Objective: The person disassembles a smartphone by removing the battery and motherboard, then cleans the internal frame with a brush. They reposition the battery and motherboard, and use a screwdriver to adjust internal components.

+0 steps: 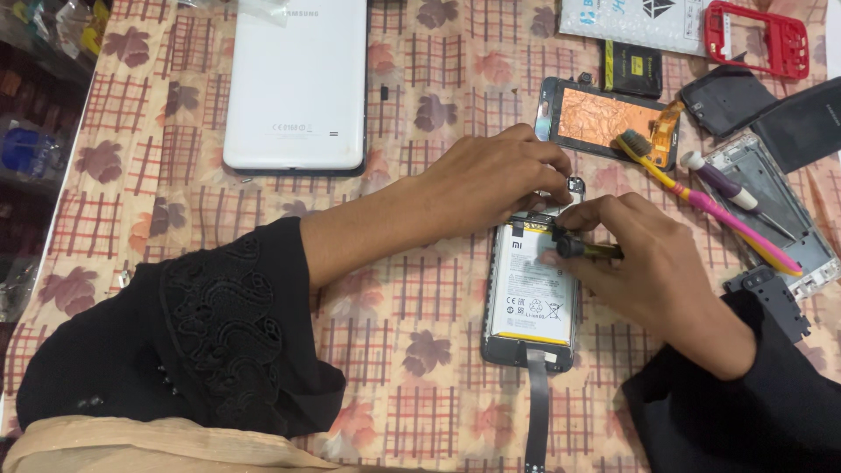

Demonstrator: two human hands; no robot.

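An opened phone [528, 298] lies back-up on the patterned cloth, its white battery showing and a flat ribbon cable [537, 407] trailing from its lower end. My left hand [495, 180] rests over the phone's top edge and holds it down with curled fingers. My right hand [639, 263] grips a small screwdriver [583, 249] with a black and yellow handle. Its tip points left at the phone's upper part, just under my left fingers.
A white tablet [296, 83] lies face down at the back. To the right sit a phone screen part with a copper back [604, 121], a toothbrush [701, 197], a purple-handled screwdriver [727, 188], a phone frame [771, 206], dark covers and a red frame [758, 37].
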